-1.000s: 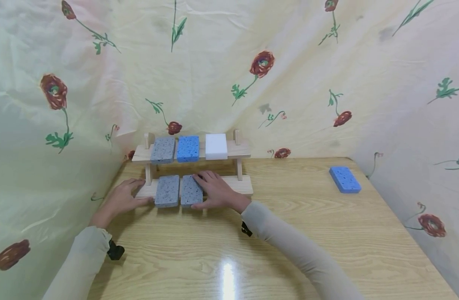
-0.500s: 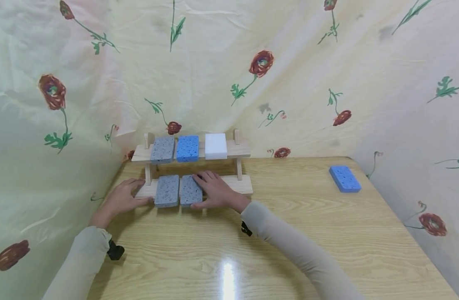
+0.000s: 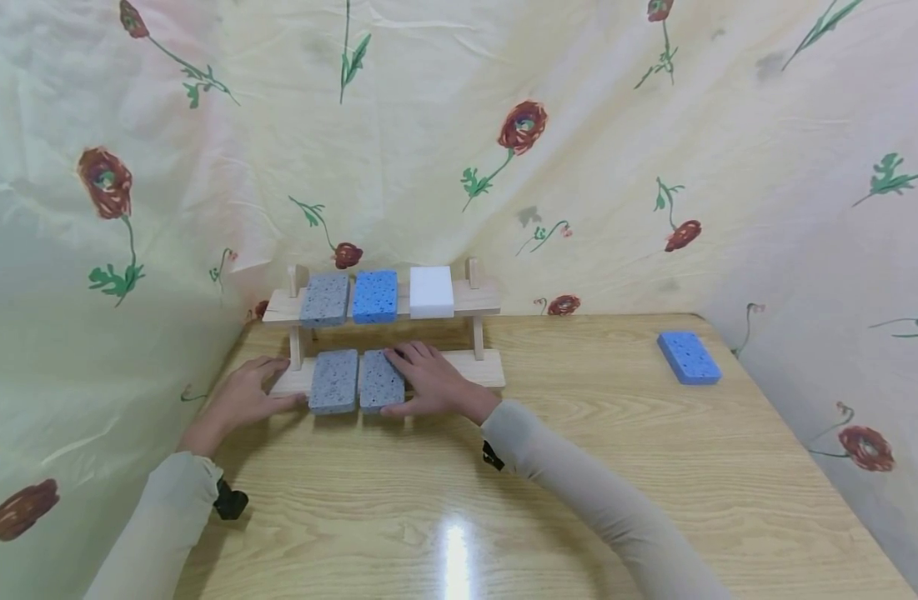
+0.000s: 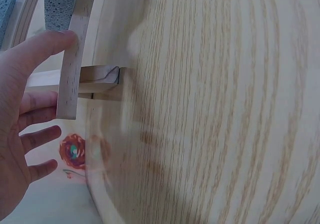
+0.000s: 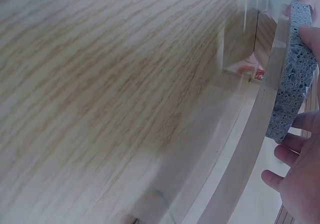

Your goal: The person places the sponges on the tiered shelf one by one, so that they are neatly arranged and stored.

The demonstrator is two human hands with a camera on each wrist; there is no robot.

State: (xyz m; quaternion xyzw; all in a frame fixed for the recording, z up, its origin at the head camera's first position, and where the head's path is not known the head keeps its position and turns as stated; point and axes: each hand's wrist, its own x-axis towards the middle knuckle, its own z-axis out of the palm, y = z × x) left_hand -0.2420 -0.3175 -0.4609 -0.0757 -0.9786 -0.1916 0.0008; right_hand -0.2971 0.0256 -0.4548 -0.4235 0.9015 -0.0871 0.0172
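Note:
A two-tier wooden shelf rack [image 3: 487, 371] stands at the back left of the table. On its lower board lie two grey speckled sponges side by side, a left sponge [image 3: 334, 382] and a right sponge [image 3: 379, 385]. My left hand [image 3: 243, 398] grips the left end of that board [image 4: 71, 79], thumb on the front edge, index finger behind. With its thumb at the front and fingers at the far end, my right hand [image 3: 432, 385] holds the right grey sponge [image 5: 294, 79]. Part of that sponge is hidden under the fingers in the head view.
Along the upper board sit a grey sponge [image 3: 325, 300], a blue sponge [image 3: 375, 297] and a white sponge [image 3: 432, 293]. Another blue sponge [image 3: 689, 358] lies on the table's [image 3: 579, 417] right side. Flowered cloth [image 3: 428, 167] hangs around the back and sides.

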